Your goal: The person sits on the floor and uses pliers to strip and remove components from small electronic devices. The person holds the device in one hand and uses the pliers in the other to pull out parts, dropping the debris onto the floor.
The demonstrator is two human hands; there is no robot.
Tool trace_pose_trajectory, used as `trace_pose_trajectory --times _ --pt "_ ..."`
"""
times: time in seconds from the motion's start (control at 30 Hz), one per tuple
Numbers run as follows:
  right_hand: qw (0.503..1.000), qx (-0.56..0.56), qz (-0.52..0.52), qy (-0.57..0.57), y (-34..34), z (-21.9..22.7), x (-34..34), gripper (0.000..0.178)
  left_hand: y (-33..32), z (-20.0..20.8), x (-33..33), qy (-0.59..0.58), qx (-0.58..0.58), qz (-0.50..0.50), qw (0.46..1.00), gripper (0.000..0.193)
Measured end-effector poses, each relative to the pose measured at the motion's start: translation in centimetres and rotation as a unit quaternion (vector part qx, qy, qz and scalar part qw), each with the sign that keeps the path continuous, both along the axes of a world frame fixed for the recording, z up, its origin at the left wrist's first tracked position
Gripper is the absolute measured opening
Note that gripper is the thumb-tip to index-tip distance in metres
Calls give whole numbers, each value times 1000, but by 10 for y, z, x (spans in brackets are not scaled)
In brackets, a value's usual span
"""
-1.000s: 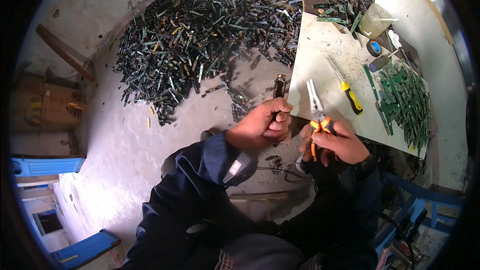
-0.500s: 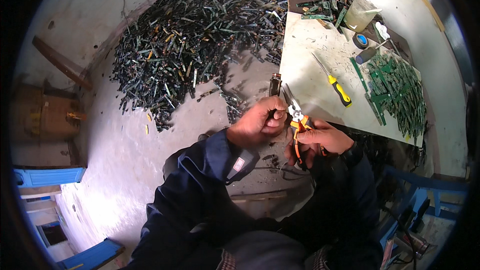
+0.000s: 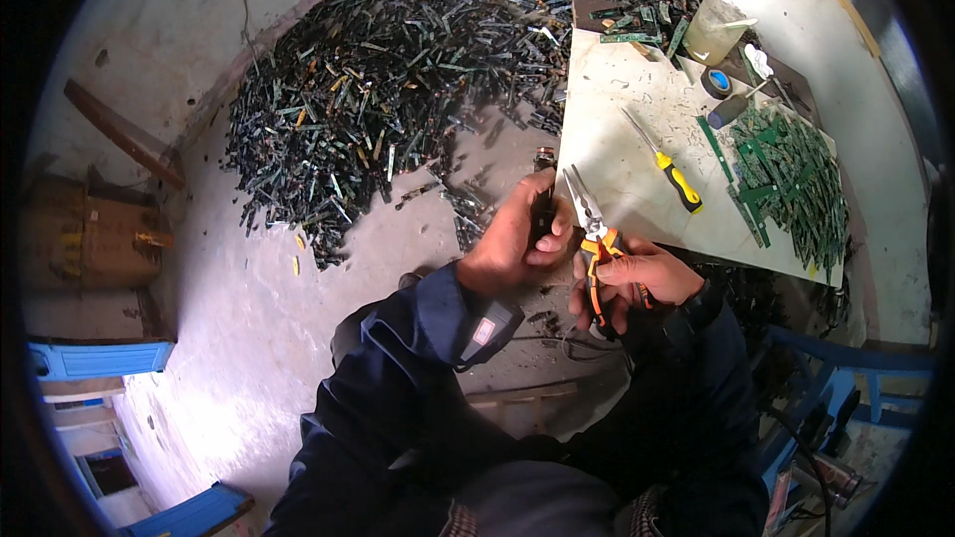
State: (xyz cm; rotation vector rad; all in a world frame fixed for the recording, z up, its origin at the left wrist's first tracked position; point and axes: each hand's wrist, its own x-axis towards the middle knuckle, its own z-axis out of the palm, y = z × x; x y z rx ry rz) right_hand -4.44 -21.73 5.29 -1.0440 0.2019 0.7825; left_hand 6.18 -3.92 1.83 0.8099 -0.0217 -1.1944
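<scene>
My left hand [image 3: 519, 231] is closed around a dark, narrow strip-like part [image 3: 544, 211], whose shiny end sticks up above the fingers. Most of that part is hidden in the grip. My right hand [image 3: 649, 278] holds long-nose pliers [image 3: 598, 244] with orange and black handles. Their jaws point up and look slightly parted, beside the left hand's fingers and apart from the dark part. Right of the pliers, a yellow and black screwdriver [image 3: 678, 182] lies on a pale board [image 3: 607, 129].
A broad heap of dark strips [image 3: 368, 119] covers the floor ahead and to the left. On the board are a pile of green circuit-board strips [image 3: 791, 184], a roll of tape [image 3: 716, 82] and a cloudy plastic cup [image 3: 713, 32]. Blue furniture [image 3: 846, 368] stands at the right.
My left hand has turned, showing more of the dark part and its fingers. A gap has opened between that hand and the pliers, whose jaws now show more fully.
</scene>
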Motion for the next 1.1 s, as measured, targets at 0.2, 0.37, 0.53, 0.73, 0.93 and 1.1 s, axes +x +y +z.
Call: trace_pose_trajectory --times 0.2,0.37,0.53,0.73,0.93,1.1 --pt "1000 5 2 0 4 0 2 22 -1 3 -2 -17 49 -10 999 55" --pt "1000 20 -19 2 4 -4 2 23 0 2 -4 -44 81 -20 996 58" --pt "999 28 -40 12 5 -2 3 19 -2 -1 -5 -73 55 -6 996 62" --pt "999 15 -33 9 4 -2 1 19 -3 -6 -3 -78 54 -11 995 67" --pt "999 13 -38 25 5 -1 0 20 -1 0 -3 -40 54 -21 998 62" --pt "1000 15 -27 6 8 -2 -1 21 0 -3 -1 -14 41 -17 999 59"
